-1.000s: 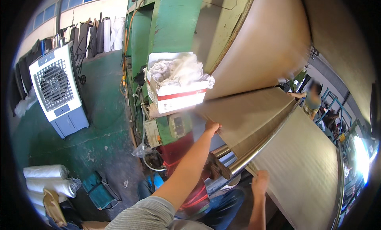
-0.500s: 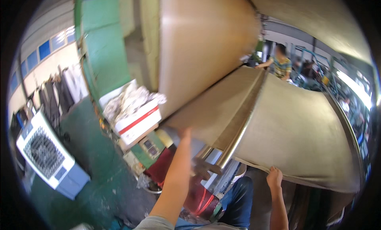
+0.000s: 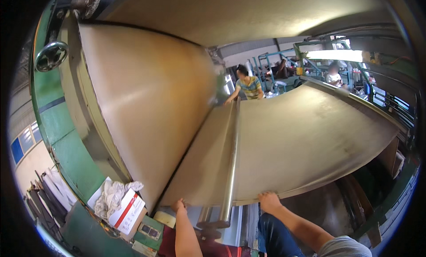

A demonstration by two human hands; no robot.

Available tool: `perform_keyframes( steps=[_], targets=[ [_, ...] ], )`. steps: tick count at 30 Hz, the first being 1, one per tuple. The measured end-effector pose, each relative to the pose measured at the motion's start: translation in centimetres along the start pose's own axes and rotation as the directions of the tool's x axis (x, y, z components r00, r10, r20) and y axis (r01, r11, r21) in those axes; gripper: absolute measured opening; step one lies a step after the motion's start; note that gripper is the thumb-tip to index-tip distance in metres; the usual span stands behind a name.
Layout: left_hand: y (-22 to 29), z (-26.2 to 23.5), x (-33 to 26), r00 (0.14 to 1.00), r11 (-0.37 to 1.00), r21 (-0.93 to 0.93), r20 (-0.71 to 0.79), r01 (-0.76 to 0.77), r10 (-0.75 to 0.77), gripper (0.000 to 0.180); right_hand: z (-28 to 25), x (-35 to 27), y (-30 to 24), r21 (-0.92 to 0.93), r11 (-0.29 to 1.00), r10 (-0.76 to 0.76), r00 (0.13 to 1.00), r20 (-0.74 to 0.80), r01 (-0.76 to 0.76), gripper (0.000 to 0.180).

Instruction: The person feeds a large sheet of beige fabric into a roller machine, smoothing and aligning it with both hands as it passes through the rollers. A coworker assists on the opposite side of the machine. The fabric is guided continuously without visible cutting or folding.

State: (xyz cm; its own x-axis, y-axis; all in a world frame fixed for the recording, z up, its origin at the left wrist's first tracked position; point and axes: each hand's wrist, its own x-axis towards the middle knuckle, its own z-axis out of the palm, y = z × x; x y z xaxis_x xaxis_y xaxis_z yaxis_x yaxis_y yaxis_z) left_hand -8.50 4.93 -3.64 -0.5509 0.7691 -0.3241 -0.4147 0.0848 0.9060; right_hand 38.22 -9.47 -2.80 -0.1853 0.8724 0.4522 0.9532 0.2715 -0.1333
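Observation:
A wide sheet of khaki cloth stretches away from me, with a metal roller lying across it. My left hand is at the near edge of the cloth, left of the roller, its fingers closed on that edge. To the right of the roller, my right hand grips the near edge of the same cloth, knuckles up. The cloth's left part runs down to a large brown drum-like surface. My fingertips are partly hidden by the cloth.
On the left, a white carton of crumpled cloth stands beside a green machine frame with a handwheel. A co-worker in a striped shirt reaches toward the roller's far end. Another person is farther back right.
My view has swung to the right. My left hand, blurred and raised before, is now at the cloth's edge. My right hand stays on the edge, now nearer the roller.

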Motion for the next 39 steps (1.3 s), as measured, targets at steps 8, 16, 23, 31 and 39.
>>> perform_keyframes(
  steps=[8, 16, 23, 31, 39],
  targets=[
    [-0.4, 2.8, -3.8, 0.967, 0.984, 0.131, 0.209, 0.122, -0.147, 0.018, 0.1, 2.0, -3.0, 0.044, 0.995, -0.091, 0.991, 0.098, 0.087, 0.017],
    [-1.1, 3.4, -3.8, 0.979, 0.967, 0.232, 0.144, 0.107, -0.143, 0.021, 0.9, 3.7, -5.8, 0.084, 0.961, -0.269, 0.962, 0.054, 0.264, 0.015],
    [-0.6, 1.3, -2.1, 0.987, 0.966, 0.24, 0.097, 0.099, -0.126, 0.021, -1.8, 2.8, -0.2, 0.196, 0.95, -0.239, 0.97, -0.038, 0.242, 0.026],
    [-1.3, 3.7, -4.0, 0.987, 0.973, 0.23, 0.16, -0.033, -0.005, 0.019, -3.4, -1.8, 11.0, -0.216, 0.967, 0.129, 0.991, -0.021, -0.131, 0.005],
    [-2.2, 0.8, 0.9, 0.491, 0.561, 0.61, -0.301, -0.56, 0.818, 0.029, -3.4, -1.5, 3.2, -0.039, 0.999, -0.001, 1.0, 0.021, 0.002, 0.006]
  ],
)
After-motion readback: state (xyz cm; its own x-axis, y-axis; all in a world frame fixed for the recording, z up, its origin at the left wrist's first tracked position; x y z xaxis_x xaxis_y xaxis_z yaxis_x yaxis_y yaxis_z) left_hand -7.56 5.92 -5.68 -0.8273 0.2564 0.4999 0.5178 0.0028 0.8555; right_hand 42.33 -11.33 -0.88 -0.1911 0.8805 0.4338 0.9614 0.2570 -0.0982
